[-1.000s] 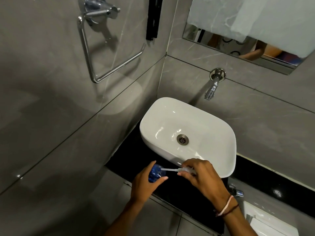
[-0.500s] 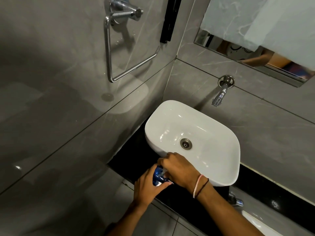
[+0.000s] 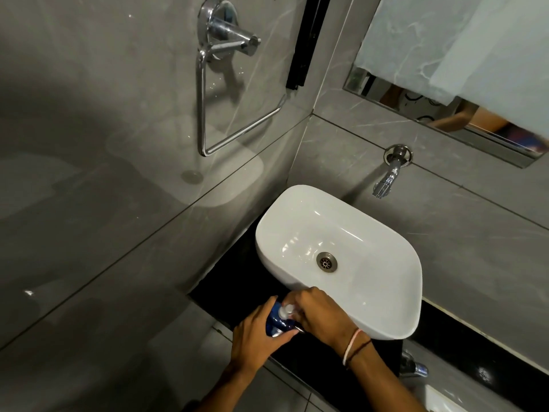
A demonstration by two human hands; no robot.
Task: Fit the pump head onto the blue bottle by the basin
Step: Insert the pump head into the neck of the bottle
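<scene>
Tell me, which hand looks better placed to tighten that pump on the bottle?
Probably the right hand: its fingers already sit at the white pump on top of the bottle. The left hand wraps the bottle's body, so it suits steadying.

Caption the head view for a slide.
Left hand steadies blue bottle while right hand seats pump head beside basin.
</scene>
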